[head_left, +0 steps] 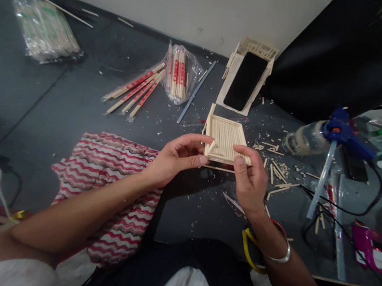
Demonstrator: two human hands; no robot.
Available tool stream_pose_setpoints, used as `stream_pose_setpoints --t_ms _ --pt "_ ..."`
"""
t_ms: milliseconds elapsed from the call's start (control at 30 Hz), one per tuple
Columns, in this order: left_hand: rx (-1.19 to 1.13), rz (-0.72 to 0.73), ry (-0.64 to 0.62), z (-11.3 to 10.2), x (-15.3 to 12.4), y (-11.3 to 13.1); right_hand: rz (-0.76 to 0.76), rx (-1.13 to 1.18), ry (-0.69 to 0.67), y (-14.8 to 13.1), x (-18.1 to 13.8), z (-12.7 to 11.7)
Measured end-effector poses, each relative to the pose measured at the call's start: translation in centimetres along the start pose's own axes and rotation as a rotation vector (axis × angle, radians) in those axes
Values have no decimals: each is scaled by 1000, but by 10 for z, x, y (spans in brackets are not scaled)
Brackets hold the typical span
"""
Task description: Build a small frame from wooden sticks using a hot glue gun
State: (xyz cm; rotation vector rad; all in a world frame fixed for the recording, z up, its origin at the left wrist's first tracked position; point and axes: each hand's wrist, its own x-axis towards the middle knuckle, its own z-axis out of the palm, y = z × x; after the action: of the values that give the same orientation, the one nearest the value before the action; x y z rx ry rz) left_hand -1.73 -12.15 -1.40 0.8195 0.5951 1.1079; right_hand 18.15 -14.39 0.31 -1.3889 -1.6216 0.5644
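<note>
A small model made of thin wooden sticks [226, 137] is held between both hands above the dark tabletop. It has a slatted flat floor, a raised rim and one upright post at its far left corner. My left hand [181, 156] pinches its near left corner, thumb below and index finger above, by a short stick piece standing there. My right hand [251, 177] grips the near right corner, thumb on the front edge and index finger on top. The remaining fingers of both hands are partly hidden.
A phone [245, 81] leans on another stick model [261, 47] at the back. Right are a blue glue gun [350, 133], a plastic bottle [305, 137] and cut sticks [280, 177]. Left lie packaged chopsticks [178, 75] and a striped cloth [108, 173]. Yellow-handled scissors [249, 253] sit near my right forearm.
</note>
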Motion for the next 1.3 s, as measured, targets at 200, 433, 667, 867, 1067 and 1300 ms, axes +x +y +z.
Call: stream_pose_setpoints --t_ms 200,433,667,867,1067,1300 --pt "53 -21 19 -2 0 -1 -114 -173 -112 8 7 -4" --pt "130 -42 12 -1 -2 -1 -326 -511 -77 13 12 -13" --pt "167 -35 35 1 -3 0 -388 -498 123 9 13 -12" --pt "273 -13 22 1 -3 -3 -389 -362 48 -1 8 -11" --pt "380 -27 10 2 -4 -4 -392 -208 -109 -12 5 -8" --pt "408 -22 -15 2 -6 -8 -378 -203 -161 -15 2 -6"
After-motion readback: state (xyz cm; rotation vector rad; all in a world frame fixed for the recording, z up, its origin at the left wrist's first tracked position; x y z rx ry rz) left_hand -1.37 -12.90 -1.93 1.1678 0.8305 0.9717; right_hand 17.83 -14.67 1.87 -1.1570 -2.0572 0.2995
